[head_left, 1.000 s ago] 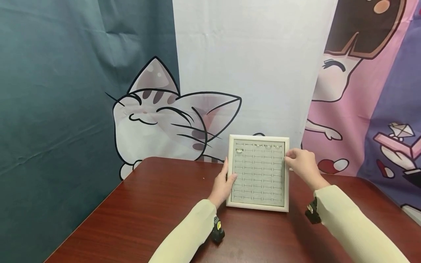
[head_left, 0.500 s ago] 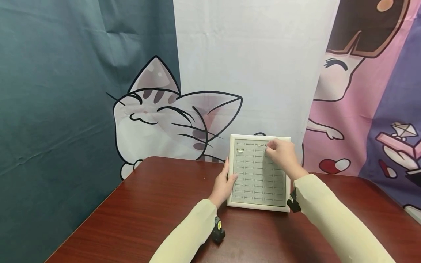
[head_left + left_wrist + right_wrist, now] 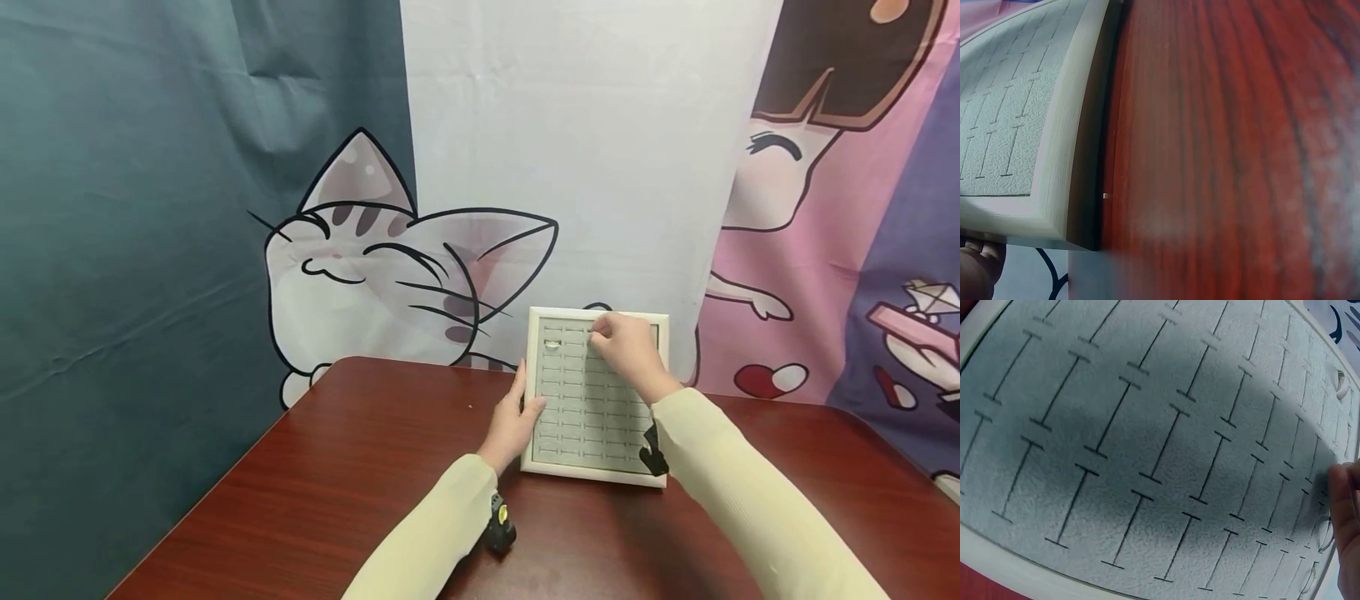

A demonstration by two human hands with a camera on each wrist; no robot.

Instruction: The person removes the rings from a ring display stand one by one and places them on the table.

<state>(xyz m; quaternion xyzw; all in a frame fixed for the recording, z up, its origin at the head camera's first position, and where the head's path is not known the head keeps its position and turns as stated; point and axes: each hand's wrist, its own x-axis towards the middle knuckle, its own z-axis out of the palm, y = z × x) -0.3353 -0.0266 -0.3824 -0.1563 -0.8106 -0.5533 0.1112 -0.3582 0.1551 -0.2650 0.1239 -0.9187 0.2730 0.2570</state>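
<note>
A ring display board (image 3: 566, 392) leans upright on the table, its pale frame around grey-green padding with rows of slots. My left hand (image 3: 512, 419) grips its left side, thumb on the front and the other fingers behind. At the top row, my right hand (image 3: 626, 346) has thumb and index finger pinched together on the ring in the middle column; the fingertips hide that ring. One silver ring (image 3: 552, 343) sits in the second row at the left. In the right wrist view, another ring (image 3: 1326, 534) shows close beside my fingertips, with one more ring (image 3: 1310, 578) past it.
The dark red wooden table (image 3: 390, 442) extends around the board. Behind stands a cloth backdrop (image 3: 600, 167) printed with a cartoon cat and a cartoon figure. A black wrist camera (image 3: 500, 525) is strapped below my left sleeve.
My right hand has moved left from the board's right edge along the top row of rings, and its fingertips now cover the middle one. The left hand keeps its grip.
</note>
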